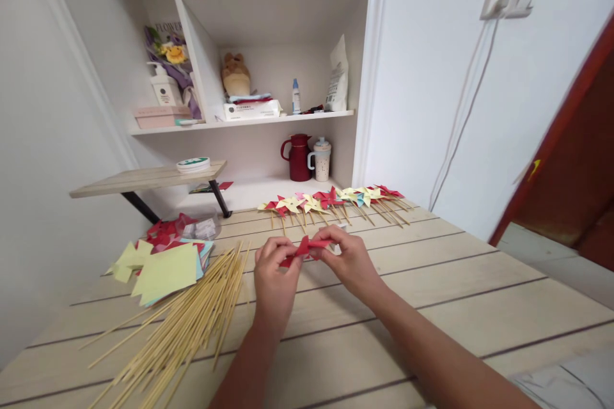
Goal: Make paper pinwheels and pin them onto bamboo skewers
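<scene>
My left hand [274, 278] and my right hand [348, 259] meet over the middle of the wooden table [455, 307]. Both pinch a small folded piece of red paper [307, 247], shaped like a pinwheel, held just above the tabletop. To the left of my left hand lies a heap of thin bamboo sticks [187, 319]. Beyond the sticks sits a pile of yellow, blue and red paper squares [163, 265]. A row of finished paper pinwheels on sticks [330, 201] lies along the far edge of the table.
A white shelf unit [268, 115] stands behind the table with a red jug [298, 158], a mug, bottles and boxes. A small raised wooden shelf [144, 179] bearing a tape roll is at the left. A wall socket with cables [503, 1] is at the right.
</scene>
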